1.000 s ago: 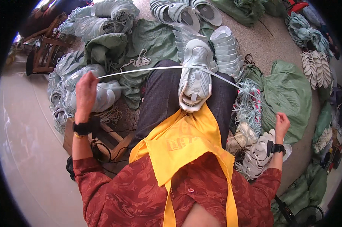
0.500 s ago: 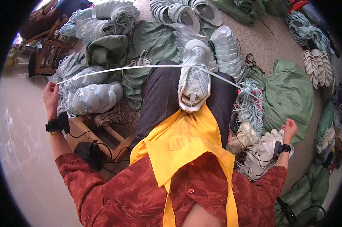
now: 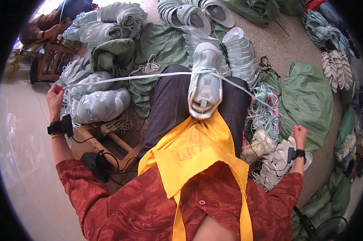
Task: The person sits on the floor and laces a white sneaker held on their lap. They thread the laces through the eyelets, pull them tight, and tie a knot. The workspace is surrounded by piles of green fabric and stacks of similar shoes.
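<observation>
A pale grey mesh shoe upper [image 3: 206, 78] rests toe-away on my lap, between my thighs, at the far edge of a yellow apron [image 3: 197, 140]. A white shoelace [image 3: 157, 75] passes through it near the toe end and stretches out to both sides. Far out to the left, my left hand [image 3: 55, 97] is closed on one end of the lace. My right hand [image 3: 299, 134] is closed low on the right, beside a green sack. The lace's other side runs down toward it, but the end at the fingers is too faint to make out.
Bundles of pale uppers [image 3: 103, 105] lie at the left by a wooden frame [image 3: 119, 142]. Light blue laces [image 3: 268, 108] and a green sack [image 3: 308, 102] are right of my knee; white stacked pieces [image 3: 276, 162] sit nearer. At upper left is another person's hand [image 3: 51, 32].
The lace's left side has dropped from a raised arc to a slight sag. My right hand has shifted a little left and closed up. Another person's hand has appeared at upper left.
</observation>
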`<move>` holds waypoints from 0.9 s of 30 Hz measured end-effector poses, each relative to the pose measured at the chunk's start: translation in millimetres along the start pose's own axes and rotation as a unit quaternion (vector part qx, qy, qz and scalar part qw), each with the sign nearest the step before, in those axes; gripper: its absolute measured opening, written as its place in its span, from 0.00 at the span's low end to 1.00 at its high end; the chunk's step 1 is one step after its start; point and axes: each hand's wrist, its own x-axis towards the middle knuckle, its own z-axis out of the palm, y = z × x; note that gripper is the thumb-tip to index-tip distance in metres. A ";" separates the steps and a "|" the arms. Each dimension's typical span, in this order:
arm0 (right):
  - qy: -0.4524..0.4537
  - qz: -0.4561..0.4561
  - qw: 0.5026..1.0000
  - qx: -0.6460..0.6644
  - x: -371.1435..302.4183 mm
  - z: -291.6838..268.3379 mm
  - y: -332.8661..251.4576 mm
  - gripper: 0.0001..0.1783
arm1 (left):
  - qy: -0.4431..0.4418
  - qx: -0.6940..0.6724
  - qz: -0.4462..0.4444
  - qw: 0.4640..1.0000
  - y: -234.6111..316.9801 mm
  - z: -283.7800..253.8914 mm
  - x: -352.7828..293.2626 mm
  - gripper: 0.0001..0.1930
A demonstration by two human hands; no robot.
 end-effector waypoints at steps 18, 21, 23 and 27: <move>-0.281 -0.053 0.893 0.347 -143.9 103.1 -263.1 0.16 | -0.523 -0.423 -0.050 0.738 263.7 115.7 -141.9 0.06; -0.322 -0.128 0.901 0.261 -164.4 122.8 -311.5 0.12 | -0.568 -0.453 -0.037 0.686 322.3 113.5 -168.6 0.07; -0.310 -0.184 0.911 0.198 -166.4 137.7 -334.8 0.11 | -0.517 -0.518 -0.011 0.682 342.0 125.7 -176.9 0.08; -0.169 -0.373 0.911 0.053 -158.0 161.7 -366.1 0.14 | -0.385 -0.408 0.106 0.821 375.8 152.1 -166.9 0.07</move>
